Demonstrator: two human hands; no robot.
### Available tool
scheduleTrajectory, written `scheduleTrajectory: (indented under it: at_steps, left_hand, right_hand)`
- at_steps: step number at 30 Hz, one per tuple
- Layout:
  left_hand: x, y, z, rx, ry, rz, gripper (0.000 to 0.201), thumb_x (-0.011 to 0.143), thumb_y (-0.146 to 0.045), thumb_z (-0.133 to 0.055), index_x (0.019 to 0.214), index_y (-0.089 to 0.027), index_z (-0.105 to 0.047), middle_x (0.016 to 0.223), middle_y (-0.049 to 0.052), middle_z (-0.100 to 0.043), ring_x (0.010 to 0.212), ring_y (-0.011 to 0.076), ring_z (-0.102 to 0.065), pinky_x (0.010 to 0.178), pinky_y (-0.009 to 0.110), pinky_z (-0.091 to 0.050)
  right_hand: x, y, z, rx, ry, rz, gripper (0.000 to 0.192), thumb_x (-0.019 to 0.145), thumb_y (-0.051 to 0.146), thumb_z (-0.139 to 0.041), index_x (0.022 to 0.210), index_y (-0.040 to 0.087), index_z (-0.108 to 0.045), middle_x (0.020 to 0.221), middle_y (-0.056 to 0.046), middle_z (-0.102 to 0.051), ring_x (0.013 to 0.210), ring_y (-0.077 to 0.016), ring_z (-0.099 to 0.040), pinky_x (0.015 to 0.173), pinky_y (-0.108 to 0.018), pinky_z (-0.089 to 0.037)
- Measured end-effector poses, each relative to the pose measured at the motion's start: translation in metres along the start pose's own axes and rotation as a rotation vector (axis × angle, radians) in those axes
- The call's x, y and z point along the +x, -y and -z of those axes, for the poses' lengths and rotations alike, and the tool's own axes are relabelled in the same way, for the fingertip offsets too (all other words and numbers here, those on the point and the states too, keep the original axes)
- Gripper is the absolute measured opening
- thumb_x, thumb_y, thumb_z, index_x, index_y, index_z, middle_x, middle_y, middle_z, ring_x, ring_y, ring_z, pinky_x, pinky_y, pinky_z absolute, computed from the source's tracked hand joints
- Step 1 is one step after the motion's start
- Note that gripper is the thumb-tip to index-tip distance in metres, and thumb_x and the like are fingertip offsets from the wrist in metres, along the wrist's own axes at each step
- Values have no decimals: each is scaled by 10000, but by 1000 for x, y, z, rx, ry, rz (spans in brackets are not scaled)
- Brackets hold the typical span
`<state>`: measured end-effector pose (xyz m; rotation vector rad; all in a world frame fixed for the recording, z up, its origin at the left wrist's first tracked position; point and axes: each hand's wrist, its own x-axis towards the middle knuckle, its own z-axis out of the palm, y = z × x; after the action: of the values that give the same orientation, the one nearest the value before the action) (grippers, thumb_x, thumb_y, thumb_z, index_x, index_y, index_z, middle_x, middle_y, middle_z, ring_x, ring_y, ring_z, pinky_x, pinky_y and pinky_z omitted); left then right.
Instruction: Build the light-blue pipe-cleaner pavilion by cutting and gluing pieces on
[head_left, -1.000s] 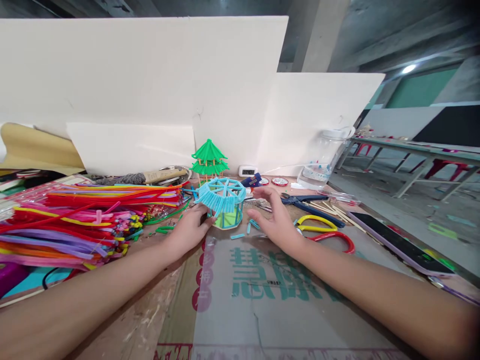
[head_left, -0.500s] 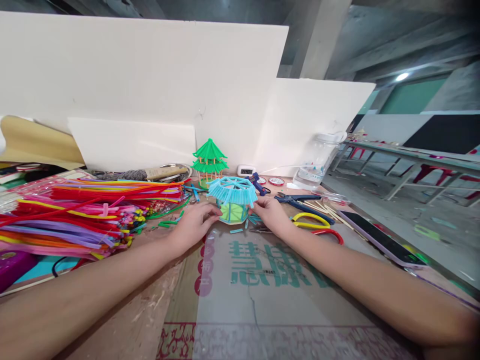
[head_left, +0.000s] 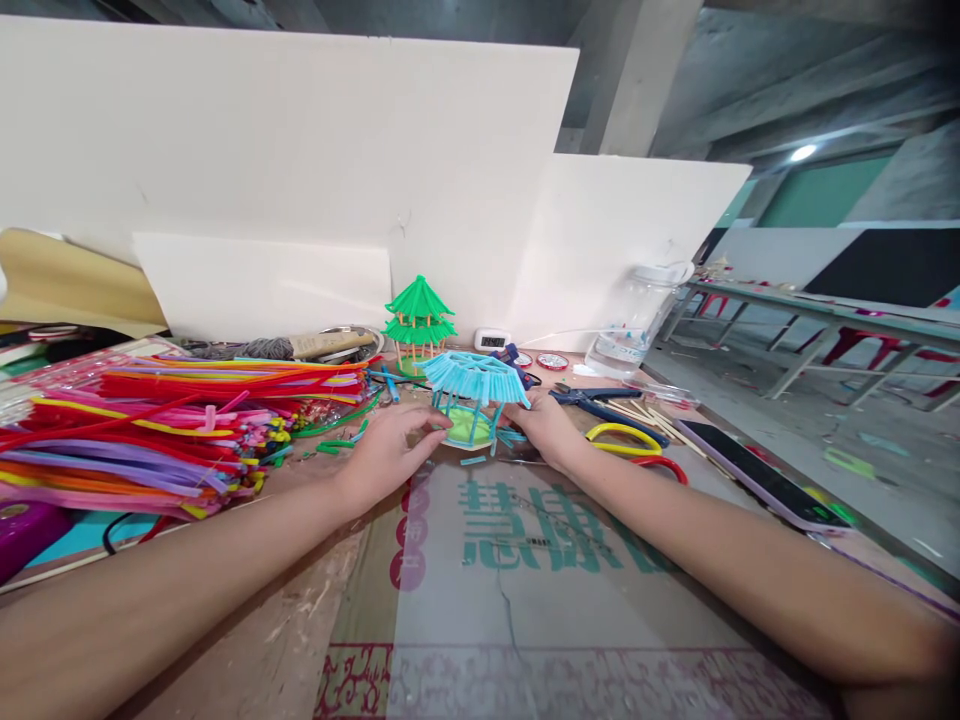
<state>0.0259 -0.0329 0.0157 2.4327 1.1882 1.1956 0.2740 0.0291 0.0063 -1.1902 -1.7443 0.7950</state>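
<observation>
I see two white boards (head_left: 300, 170) standing behind my table (head_left: 285, 640), whose near edge is cut off by the frame. A printed sheet (head_left: 540, 590) covers its middle. On the left lies one big heap of stems (head_left: 165, 420), too many to count, its far left cut off. One phone (head_left: 757, 475) lies on the right. One clear jar (head_left: 637, 320) stands at the back, and one green pagoda (head_left: 418, 318). One blue pagoda (head_left: 474, 398) stands mid-table between my hands. My left hand (head_left: 386, 450) grasps its base with the fingertips; my right hand (head_left: 546, 425) holds its far side, fingers partly hidden behind the roof. Two loops (head_left: 637, 445), yellow and red, lie just right of my right hand; what tool they belong to is hard to tell.
</observation>
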Motion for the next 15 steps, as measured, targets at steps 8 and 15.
scheduleTrajectory:
  at_steps: [8, 15]
  left_hand:
    - [3, 17, -8, -54, -42, 158, 288, 853, -415, -637, 1041, -198, -604, 1073, 79, -681, 972, 235, -636, 869, 376, -489]
    - [6, 34, -17, -150, 14, 328, 430, 789, -416, -675, 1108, -182, -504, 989, 73, -670, 897, 233, -645, 794, 372, -504]
  right_hand:
    - [-5, 15, -1, -81, 107, 137, 342, 859, 426, -560, 662, 172, -677, 708, -36, -693, 722, -191, -601, 726, -313, -471]
    - [-13, 23, -4, -181, 148, 190, 325, 893, 362, -551, 681, 171, -707, 663, -7, -638, 697, -168, -565, 692, -280, -428]
